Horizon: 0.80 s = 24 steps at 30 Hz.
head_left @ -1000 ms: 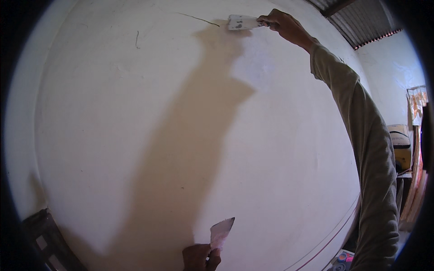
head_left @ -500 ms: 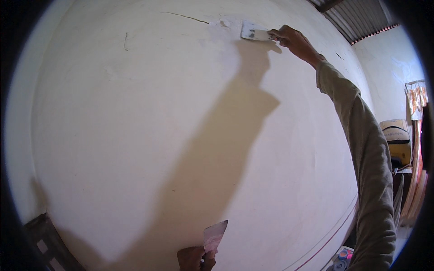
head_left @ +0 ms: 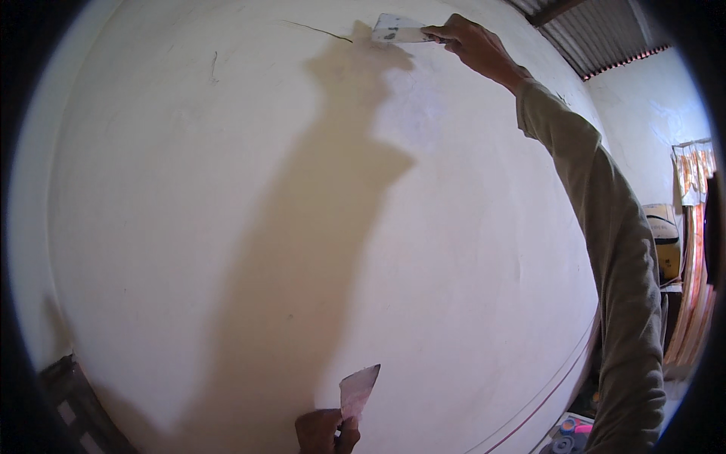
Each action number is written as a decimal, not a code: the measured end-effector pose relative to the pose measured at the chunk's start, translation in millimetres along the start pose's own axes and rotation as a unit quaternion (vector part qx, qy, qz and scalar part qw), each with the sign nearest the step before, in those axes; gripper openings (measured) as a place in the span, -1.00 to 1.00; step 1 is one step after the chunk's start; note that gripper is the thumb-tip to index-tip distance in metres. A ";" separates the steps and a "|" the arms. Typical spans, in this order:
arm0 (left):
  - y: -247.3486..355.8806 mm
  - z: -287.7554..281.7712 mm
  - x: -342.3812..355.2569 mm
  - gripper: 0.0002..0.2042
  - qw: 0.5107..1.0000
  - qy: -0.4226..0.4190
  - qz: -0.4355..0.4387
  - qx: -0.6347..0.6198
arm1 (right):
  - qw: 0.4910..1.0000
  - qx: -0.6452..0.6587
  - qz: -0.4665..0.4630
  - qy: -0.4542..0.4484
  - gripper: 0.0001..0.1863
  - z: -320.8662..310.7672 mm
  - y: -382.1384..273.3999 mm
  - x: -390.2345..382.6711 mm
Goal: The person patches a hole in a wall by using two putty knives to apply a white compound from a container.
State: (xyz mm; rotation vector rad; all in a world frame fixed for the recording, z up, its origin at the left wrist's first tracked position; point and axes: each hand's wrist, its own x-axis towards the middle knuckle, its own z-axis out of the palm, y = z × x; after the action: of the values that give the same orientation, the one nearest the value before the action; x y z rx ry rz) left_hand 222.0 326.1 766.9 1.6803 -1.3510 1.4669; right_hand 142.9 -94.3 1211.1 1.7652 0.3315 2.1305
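High on the white wall (head_left: 469, 250), my right hand (head_left: 473, 47) is closed round the handle of a wide putty knife (head_left: 393, 29). Its pale, smeared blade lies against the wall, just right of the end of a dark crack (head_left: 321, 30). A bluish-white damp-looking patch (head_left: 414, 110) shows on the wall below the blade. Low in the view, my left hand (head_left: 325, 431) grips a second putty knife (head_left: 358, 390) with its blade pointing up. Whitish-pink material coats part of that blade. My fingers hide its handle.
My arm's shadow falls across the wall. A dark wooden piece of furniture (head_left: 91, 408) stands at the lower left. On the right are a yellow container (head_left: 665, 242) and a patterned curtain (head_left: 692, 257). Small coloured items (head_left: 569, 433) lie low beside my right sleeve. Corrugated roofing (head_left: 597, 38) shows above.
My right hand has moved the wide putty knife left and slightly up along the wall, toward the crack. Its shadow has shifted left too. The left hand has barely moved.
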 end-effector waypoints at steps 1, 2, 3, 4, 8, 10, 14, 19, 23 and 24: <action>-1.9 0.9 0.7 -0.92 1.000 0.003 0.007 0.002 | 1.000 0.000 -0.002 0.000 -0.58 2.6 -2.0 4.3; -2.9 1.5 1.3 -0.93 1.000 0.006 0.015 0.005 | 1.000 0.004 -0.010 0.000 -0.58 6.0 -4.4 7.7; -2.6 1.8 1.9 -0.93 1.000 0.008 0.015 0.005 | 1.000 0.009 -0.018 0.000 -0.58 7.6 -5.7 10.2; -1.8 1.7 2.0 -0.93 1.000 0.011 0.006 -0.002 | 1.000 0.011 -0.020 -0.001 -0.58 7.3 -7.9 11.6; 0.3 2.6 0.7 -0.93 1.000 0.005 -0.012 -0.001 | 0.999 0.000 0.004 -0.044 -0.56 10.9 9.8 11.3; 1.7 1.2 3.7 -0.91 1.000 0.003 -0.010 -0.003 | 0.999 -0.025 -0.007 -0.041 -0.55 14.6 27.6 1.8; -1.9 5.4 3.3 -0.88 1.000 0.011 0.005 -0.013 | 0.997 -0.056 -0.011 -0.049 -0.54 6.3 52.2 -25.5; -1.5 7.2 5.7 -0.83 1.000 0.009 -0.005 -0.016 | 0.996 -0.016 0.056 -0.067 -0.60 -13.1 66.2 -49.0; -0.7 4.0 5.1 -0.82 1.000 -0.005 -0.018 0.010 | 0.990 -0.005 0.130 -0.058 -0.65 -19.5 18.3 -11.7; 0.2 3.9 5.8 -0.82 1.000 -0.005 -0.017 0.011 | 0.985 0.030 0.155 -0.072 -0.65 -21.9 6.2 0.2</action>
State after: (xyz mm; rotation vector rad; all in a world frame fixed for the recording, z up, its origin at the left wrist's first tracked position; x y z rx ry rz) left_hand 222.9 320.7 771.3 1.7193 -1.3096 1.4601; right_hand 120.7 -98.9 1209.5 2.1112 0.0866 2.1975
